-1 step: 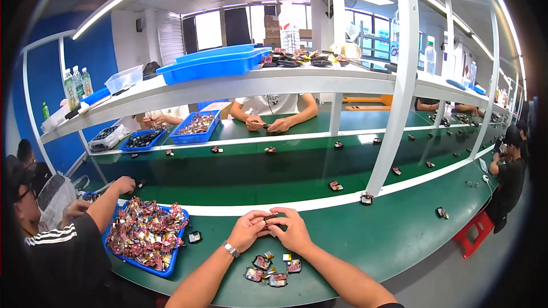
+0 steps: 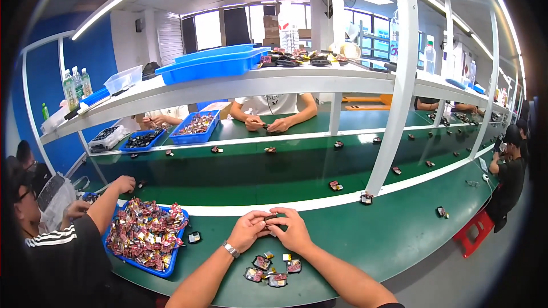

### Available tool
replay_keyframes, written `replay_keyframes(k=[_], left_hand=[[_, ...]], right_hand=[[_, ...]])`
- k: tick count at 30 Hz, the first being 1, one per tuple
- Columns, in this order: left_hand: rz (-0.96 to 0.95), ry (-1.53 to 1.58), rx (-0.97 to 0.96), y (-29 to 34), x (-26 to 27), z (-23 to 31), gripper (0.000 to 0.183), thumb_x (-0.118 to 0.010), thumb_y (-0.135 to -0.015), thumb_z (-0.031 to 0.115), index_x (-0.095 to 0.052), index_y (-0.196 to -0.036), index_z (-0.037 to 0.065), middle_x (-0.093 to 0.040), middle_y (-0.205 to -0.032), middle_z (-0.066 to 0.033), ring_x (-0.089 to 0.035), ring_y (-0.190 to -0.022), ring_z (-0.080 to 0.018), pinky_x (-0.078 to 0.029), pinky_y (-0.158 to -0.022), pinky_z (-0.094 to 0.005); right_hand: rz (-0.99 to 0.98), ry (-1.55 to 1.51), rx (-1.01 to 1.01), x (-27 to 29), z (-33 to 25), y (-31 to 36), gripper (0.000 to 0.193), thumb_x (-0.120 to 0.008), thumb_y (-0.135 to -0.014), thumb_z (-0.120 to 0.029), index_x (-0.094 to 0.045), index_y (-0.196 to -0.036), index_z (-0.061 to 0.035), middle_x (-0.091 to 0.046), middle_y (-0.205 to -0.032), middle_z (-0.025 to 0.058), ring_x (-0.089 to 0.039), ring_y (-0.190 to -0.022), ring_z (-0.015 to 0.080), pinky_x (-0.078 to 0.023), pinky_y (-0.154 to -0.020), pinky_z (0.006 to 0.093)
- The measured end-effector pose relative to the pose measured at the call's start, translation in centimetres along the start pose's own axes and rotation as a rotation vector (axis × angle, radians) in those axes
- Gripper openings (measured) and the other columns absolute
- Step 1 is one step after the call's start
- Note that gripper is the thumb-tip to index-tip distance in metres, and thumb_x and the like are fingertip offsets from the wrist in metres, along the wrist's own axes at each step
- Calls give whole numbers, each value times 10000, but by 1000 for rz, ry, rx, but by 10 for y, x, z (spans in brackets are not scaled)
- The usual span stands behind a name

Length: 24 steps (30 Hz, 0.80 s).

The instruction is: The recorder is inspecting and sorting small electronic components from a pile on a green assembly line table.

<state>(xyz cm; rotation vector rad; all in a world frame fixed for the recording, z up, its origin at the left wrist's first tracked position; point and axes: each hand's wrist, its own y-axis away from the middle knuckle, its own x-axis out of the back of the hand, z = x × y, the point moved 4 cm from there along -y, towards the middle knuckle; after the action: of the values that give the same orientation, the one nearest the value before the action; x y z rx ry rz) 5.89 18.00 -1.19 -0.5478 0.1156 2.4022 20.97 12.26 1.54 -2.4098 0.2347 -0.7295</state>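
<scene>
My left hand (image 2: 248, 231), with a metal-band watch (image 2: 230, 249) at its wrist, meets my right hand (image 2: 291, 232) over the green bench. Fingers of both are closed round a small dark part (image 2: 269, 217), mostly covered by them. Just below lie several small black casings with reddish circuit boards, among them one casing (image 2: 278, 280) at the front and another (image 2: 294, 266) to the right. A single black casing (image 2: 194, 237) rests left of my hands, beside a blue tray (image 2: 168, 272) heaped with reddish boards and wires.
A conveyor belt (image 2: 251, 179) with spaced casings runs beyond a white rail. A white post (image 2: 394, 97) rises at right, and a shelf (image 2: 274, 84) with blue trays spans overhead. At left, a co-worker's arm (image 2: 108, 208) reaches over the tray; others sit opposite and far right.
</scene>
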Motion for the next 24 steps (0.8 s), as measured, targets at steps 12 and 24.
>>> replay_keyframes(k=[12,24], left_hand=[[60,-37,-44,-2,3,-4,252,-566,-939,36,-506,-1183,18,-617,-1178,-133,-628,-1068,-213,-553,-905,-361],[73,-32,-2,-3,1,-5,257,-491,-961,12,-481,-1218,2,-610,-1173,-139,-618,-1089,-225,-543,-939,-384]], right_hand=[[-67,-23,39,-3,-9,-2,151,-669,-812,-91,-713,-954,-67,-537,-1329,93,-451,-1251,315,-405,-1039,406],[118,152,144,4,-15,-5,115,-697,-772,-65,-679,-886,-68,-613,-959,52,-604,-894,245,-521,-754,353]])
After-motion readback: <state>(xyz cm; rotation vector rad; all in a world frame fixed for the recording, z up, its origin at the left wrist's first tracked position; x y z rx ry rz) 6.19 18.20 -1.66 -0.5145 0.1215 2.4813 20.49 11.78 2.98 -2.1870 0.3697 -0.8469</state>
